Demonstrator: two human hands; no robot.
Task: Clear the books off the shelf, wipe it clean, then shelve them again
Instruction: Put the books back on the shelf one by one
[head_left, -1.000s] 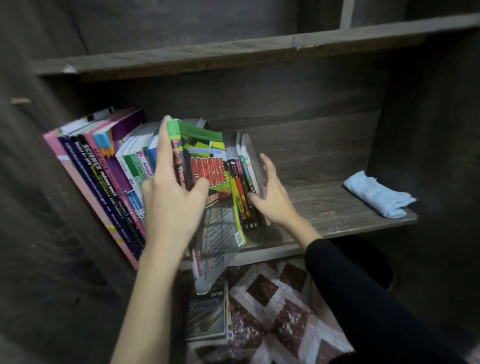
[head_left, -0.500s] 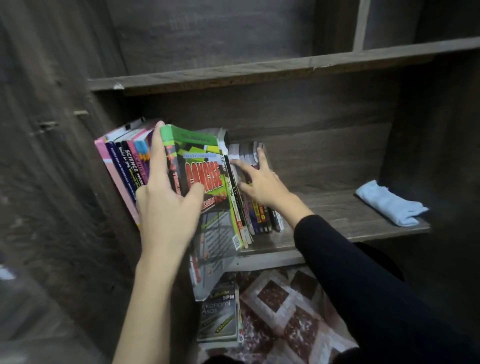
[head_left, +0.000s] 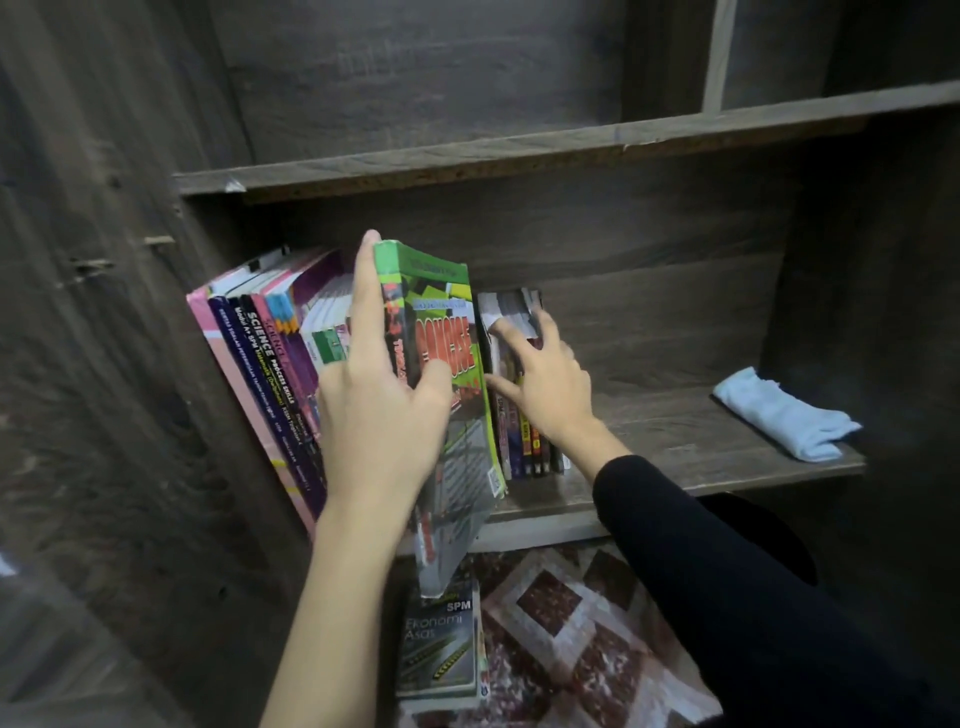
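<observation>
On the dark wooden shelf (head_left: 675, 441) a row of books (head_left: 270, 353) leans against the left wall. My left hand (head_left: 379, 410) grips a thick green book (head_left: 447, 322), thumb on its front cover and index finger stretched up along its spine; its lower end hangs past the shelf's front edge. My right hand (head_left: 545, 384) presses with spread fingers on a few thin books (head_left: 519, 441) standing just right of the green one. A light blue cloth (head_left: 784, 415) lies folded at the shelf's right end.
On the patterned floor mat (head_left: 561, 639) below the shelf lies an "Ekonomi Asas" book (head_left: 441, 649). A second shelf board (head_left: 519, 150) runs above. Dark cabinet walls close in on both sides.
My right hand has moved from the thin books' right side onto their fronts and pushed them more upright. The green book in my left hand has come up steeper. The view shifted right.
</observation>
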